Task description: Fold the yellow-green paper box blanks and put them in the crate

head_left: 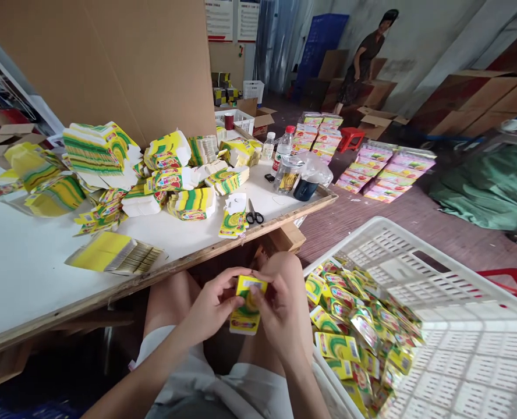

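In the head view, both hands are together over the lap, pinching one yellow-and-green printed packet (246, 321) between them, just outside the bench's (18, 244) wooden front edge. Its long axis runs away from the body, leaning slightly right at the far end; the barcode panel is at that far end, and the red-lettered logo end points back toward the lap. The left hand (215, 301) grips its left edge with thumb and fingers; the right hand (278, 305) has its thumb across the upper face and fingers bent round the top right. The thumbs cover part of the print, the underside is hidden, and the lettering is too blurred to read. The forearms are cut off by the bottom of the view. On the bench, piles of yellow-green cartons (103, 154) crowd the middle, with a slanted row of flat cartons (114, 254) near the front edge. Black-handled scissors (254, 217) lie by that edge toward the right; a red-capped bottle (283, 150) and a clear jar (288, 177) stand near the right end. A cardboard sheet (145, 64) blocks the space behind the piles. Right of the lap, a white plastic crate (472, 355) holds loose packets (337, 346) along its left wall.
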`<action>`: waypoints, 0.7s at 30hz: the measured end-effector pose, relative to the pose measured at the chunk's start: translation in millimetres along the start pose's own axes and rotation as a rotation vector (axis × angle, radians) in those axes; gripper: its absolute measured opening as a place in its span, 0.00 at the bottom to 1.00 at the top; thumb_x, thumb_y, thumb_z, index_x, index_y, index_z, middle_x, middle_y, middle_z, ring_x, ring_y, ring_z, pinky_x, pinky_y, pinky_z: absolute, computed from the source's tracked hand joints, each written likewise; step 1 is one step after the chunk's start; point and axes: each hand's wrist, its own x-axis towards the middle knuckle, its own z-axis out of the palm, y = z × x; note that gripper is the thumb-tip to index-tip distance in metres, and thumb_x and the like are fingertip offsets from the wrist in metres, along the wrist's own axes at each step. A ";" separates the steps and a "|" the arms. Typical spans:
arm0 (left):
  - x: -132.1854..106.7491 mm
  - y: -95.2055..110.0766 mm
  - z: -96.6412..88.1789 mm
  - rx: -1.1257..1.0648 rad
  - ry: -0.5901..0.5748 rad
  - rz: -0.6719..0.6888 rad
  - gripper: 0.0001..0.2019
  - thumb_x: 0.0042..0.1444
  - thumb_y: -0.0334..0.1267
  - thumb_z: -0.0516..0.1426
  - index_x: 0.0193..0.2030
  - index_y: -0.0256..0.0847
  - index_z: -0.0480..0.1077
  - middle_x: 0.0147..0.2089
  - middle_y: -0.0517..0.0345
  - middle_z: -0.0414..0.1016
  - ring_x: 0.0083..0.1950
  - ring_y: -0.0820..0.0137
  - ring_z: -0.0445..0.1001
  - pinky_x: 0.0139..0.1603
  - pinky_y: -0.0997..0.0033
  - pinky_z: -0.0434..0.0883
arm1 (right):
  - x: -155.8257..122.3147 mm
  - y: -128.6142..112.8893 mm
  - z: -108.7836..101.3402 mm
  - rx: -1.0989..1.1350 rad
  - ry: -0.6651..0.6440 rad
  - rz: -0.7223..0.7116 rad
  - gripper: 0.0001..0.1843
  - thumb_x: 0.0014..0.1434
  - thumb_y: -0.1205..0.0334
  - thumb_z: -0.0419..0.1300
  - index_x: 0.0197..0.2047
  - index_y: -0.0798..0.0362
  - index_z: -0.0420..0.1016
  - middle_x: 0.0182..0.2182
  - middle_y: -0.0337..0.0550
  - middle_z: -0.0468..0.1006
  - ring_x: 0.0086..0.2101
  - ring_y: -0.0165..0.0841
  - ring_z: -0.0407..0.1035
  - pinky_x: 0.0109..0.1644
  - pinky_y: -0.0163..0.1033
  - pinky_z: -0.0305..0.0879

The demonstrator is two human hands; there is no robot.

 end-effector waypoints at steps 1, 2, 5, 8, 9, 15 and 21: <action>11.2 1.4 2.9 0.034 -0.011 0.046 0.24 0.61 0.39 0.60 0.64 0.43 0.65 0.55 0.47 0.79 0.55 0.58 0.77 0.54 0.62 0.74 | -1.8 -5.0 -7.0 -0.047 0.092 -0.037 0.09 0.65 0.57 0.59 0.46 0.49 0.75 0.38 0.44 0.78 0.38 0.37 0.73 0.40 0.41 0.70; 25.4 2.6 2.9 0.109 0.019 0.084 0.26 0.62 0.39 0.59 0.66 0.44 0.61 0.55 0.47 0.78 0.55 0.59 0.77 0.56 0.62 0.73 | -3.3 -10.6 -16.6 -0.124 0.200 -0.079 0.08 0.65 0.57 0.60 0.44 0.49 0.76 0.37 0.44 0.77 0.37 0.37 0.72 0.40 0.41 0.69; 79.8 1.2 -14.9 0.507 0.360 0.106 0.32 0.60 0.40 0.61 0.69 0.41 0.56 0.58 0.45 0.74 0.61 0.58 0.72 0.63 0.60 0.68 | -7.4 -24.4 -55.5 -0.497 0.648 -0.209 0.10 0.62 0.54 0.62 0.39 0.51 0.78 0.40 0.49 0.74 0.44 0.44 0.68 0.45 0.48 0.64; 129.1 -10.2 -44.7 0.643 0.534 -0.004 0.28 0.57 0.37 0.64 0.63 0.36 0.63 0.61 0.37 0.70 0.67 0.48 0.63 0.67 0.46 0.61 | -12.5 -22.9 -88.2 -0.701 0.697 -0.129 0.21 0.59 0.45 0.63 0.48 0.51 0.78 0.48 0.56 0.73 0.49 0.51 0.64 0.43 0.51 0.62; 139.9 -15.9 -52.9 0.665 0.542 -0.038 0.26 0.56 0.37 0.65 0.60 0.36 0.67 0.59 0.38 0.72 0.65 0.48 0.65 0.65 0.45 0.62 | -14.4 -18.8 -93.7 -0.703 0.660 -0.114 0.22 0.59 0.44 0.63 0.48 0.51 0.78 0.48 0.56 0.73 0.49 0.51 0.64 0.42 0.50 0.62; 151.4 -45.9 -70.3 0.714 0.597 -0.120 0.17 0.65 0.41 0.58 0.58 0.38 0.69 0.58 0.48 0.73 0.53 0.60 0.76 0.52 0.52 0.76 | -16.2 8.3 -76.8 -0.524 0.475 -0.062 0.15 0.62 0.48 0.60 0.43 0.50 0.77 0.42 0.50 0.75 0.40 0.42 0.68 0.37 0.45 0.64; 148.4 -35.4 -73.7 0.558 0.683 -0.053 0.17 0.65 0.41 0.58 0.57 0.38 0.69 0.57 0.48 0.73 0.52 0.61 0.76 0.51 0.53 0.76 | -5.2 1.2 -49.8 -0.412 0.389 -0.074 0.13 0.64 0.52 0.59 0.45 0.49 0.76 0.44 0.50 0.76 0.40 0.41 0.68 0.35 0.43 0.64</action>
